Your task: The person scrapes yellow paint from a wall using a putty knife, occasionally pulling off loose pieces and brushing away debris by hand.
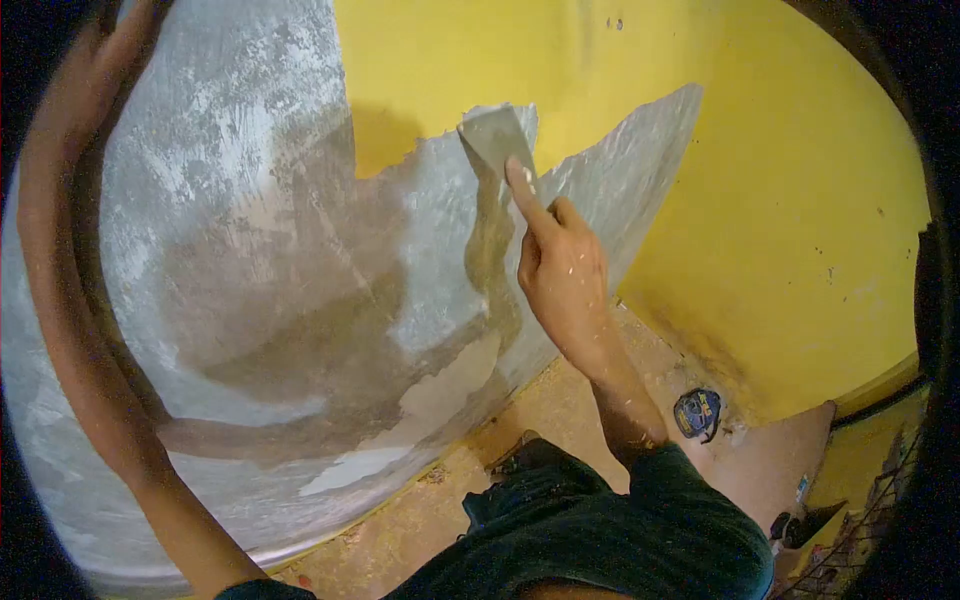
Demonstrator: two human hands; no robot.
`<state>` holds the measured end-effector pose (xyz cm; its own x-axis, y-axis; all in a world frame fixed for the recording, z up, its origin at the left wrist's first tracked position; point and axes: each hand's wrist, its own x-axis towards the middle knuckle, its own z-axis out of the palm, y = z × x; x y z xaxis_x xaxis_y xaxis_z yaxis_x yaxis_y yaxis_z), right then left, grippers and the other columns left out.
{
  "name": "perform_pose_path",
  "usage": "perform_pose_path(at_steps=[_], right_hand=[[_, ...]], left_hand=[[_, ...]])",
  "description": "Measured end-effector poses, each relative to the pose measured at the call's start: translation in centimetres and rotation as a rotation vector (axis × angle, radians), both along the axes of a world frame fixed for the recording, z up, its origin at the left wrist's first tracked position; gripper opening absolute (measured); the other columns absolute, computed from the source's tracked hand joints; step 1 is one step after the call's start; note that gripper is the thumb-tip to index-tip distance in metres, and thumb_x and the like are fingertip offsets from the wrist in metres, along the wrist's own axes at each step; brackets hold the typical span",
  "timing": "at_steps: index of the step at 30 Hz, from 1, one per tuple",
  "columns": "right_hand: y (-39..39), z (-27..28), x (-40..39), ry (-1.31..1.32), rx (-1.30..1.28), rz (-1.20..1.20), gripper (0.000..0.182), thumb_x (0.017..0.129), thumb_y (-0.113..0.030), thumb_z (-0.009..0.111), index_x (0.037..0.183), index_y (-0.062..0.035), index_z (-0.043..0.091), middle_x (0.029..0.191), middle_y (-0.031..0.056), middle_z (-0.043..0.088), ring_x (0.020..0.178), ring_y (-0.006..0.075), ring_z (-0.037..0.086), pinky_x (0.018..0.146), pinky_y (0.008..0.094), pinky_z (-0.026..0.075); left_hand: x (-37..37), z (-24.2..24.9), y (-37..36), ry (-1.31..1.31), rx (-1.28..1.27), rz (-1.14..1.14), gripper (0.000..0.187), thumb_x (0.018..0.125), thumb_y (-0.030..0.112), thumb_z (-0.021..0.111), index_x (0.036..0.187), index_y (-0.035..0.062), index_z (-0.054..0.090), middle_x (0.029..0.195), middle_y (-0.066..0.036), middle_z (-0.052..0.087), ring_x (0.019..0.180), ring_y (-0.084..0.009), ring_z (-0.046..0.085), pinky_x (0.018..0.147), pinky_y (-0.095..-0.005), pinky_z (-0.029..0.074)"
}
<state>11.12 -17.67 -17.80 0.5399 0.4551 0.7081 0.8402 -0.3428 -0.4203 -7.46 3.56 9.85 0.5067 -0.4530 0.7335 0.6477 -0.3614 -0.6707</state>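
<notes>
My right hand [565,270] is closed round a scraper [492,135], with the index finger stretched along its blade. The blade lies against the wall at the ragged border between yellow paint [420,70] and bare grey surface [370,250]. Yellowish flecks stick to the back of this hand and the forearm. My left arm reaches up along the wall at the far left. Its hand [115,50] is at the upper left edge of view, close to the grey surface; its fingers cannot be made out.
An adjoining yellow wall [800,230] stands on the right, with dark stains low down. Flakes and dust cover the floor [400,540]. A dark blue object with yellow lettering [697,413] lies there near the corner. Wire mesh [870,520] shows at lower right.
</notes>
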Motion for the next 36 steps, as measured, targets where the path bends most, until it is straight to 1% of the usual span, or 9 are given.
perform_pose_path(at_steps=[3,6,11,15,18,22,28,30,36], right_hand=[[0.0,-2.0,-0.1,0.066,-0.035,0.017,0.075,0.084,0.009,0.056,0.152,-0.0219,0.047,0.076,0.0173,0.047,0.068,0.0366,0.054,0.065,0.0467,0.047],[0.6,-0.2,0.3,0.009,0.031,0.003,0.076,0.084,0.009,0.056,0.152,-0.0218,0.046,0.076,0.0173,0.047,0.067,0.0366,0.053,0.064,0.0459,0.046],[0.5,-2.3,-0.3,0.059,0.004,0.01,0.076,0.084,0.01,0.056,0.153,-0.0204,0.045,0.076,0.0176,0.047,0.067,0.0368,0.053,0.064,0.0461,0.046],[1.6,-0.5,0.0,0.018,0.073,-0.019,0.077,0.084,0.01,0.055,0.154,-0.0203,0.043,0.076,0.0178,0.047,0.067,0.0369,0.053,0.064,0.0463,0.046],[1.2,-3.2,-0.5,0.081,-0.002,0.0,0.077,0.083,0.009,0.056,0.154,-0.0203,0.043,0.076,0.0181,0.048,0.067,0.0372,0.054,0.064,0.0462,0.046],[1.2,-1.6,-0.5,0.031,0.079,0.006,0.077,0.083,0.009,0.056,0.154,-0.0204,0.043,0.077,0.0186,0.049,0.068,0.0375,0.054,0.065,0.0462,0.046],[0.8,-1.8,-0.9,0.085,-0.052,-0.028,0.078,0.083,0.009,0.056,0.154,-0.0206,0.043,0.078,0.0185,0.05,0.069,0.0375,0.055,0.065,0.0474,0.047],[1.1,-0.2,-0.6,0.006,0.029,-0.042,0.079,0.083,0.009,0.056,0.154,-0.0216,0.042,0.078,0.0183,0.05,0.07,0.0372,0.055,0.065,0.0477,0.047],[0.9,-2.2,-1.2,0.041,0.013,-0.034,0.079,0.083,0.01,0.055,0.154,-0.023,0.042,0.078,0.0181,0.049,0.07,0.0369,0.055,0.065,0.0471,0.047]], left_hand=[[0.1,-0.2,0.4,-0.02,-0.006,0.006,0.081,0.091,0.064,0.048,0.149,0.008,0.045,0.156,-0.03,0.032,0.146,-0.0473,0.027,0.117,-0.0623,0.02],[0.0,-0.3,0.4,-0.034,-0.01,0.023,0.08,0.091,0.063,0.048,0.149,0.0084,0.046,0.156,-0.029,0.032,0.146,-0.0465,0.027,0.118,-0.0617,0.021],[0.1,-0.4,0.3,-0.052,-0.003,0.035,0.078,0.091,0.062,0.049,0.149,0.009,0.046,0.156,-0.028,0.032,0.146,-0.0451,0.028,0.118,-0.0607,0.021],[0.2,-0.2,0.4,-0.066,-0.01,0.05,0.077,0.091,0.06,0.05,0.149,0.0096,0.046,0.157,-0.026,0.033,0.147,-0.044,0.028,0.118,-0.0599,0.022],[0.1,-0.2,0.5,-0.072,-0.012,0.058,0.076,0.091,0.06,0.05,0.148,0.0099,0.046,0.157,-0.025,0.033,0.147,-0.0432,0.028,0.118,-0.0594,0.022],[0.2,-0.4,0.6,-0.083,-0.02,0.069,0.074,0.092,0.058,0.051,0.148,0.0104,0.046,0.157,-0.024,0.033,0.147,-0.0421,0.028,0.118,-0.0586,0.023],[0.0,-0.4,0.8,-0.11,-0.022,0.086,0.073,0.092,0.057,0.052,0.148,0.0112,0.047,0.158,-0.022,0.033,0.147,-0.0404,0.029,0.119,-0.0574,0.023],[0.1,-0.5,0.7,-0.113,-0.022,0.094,0.072,0.092,0.056,0.052,0.148,0.0115,0.047,0.158,-0.021,0.033,0.147,-0.0398,0.029,0.119,-0.0571,0.024],[0.0,-0.6,0.8,-0.141,-0.021,0.105,0.07,0.092,0.054,0.053,0.148,0.0122,0.047,0.159,-0.019,0.033,0.148,-0.0382,0.029,0.119,-0.0559,0.024]])
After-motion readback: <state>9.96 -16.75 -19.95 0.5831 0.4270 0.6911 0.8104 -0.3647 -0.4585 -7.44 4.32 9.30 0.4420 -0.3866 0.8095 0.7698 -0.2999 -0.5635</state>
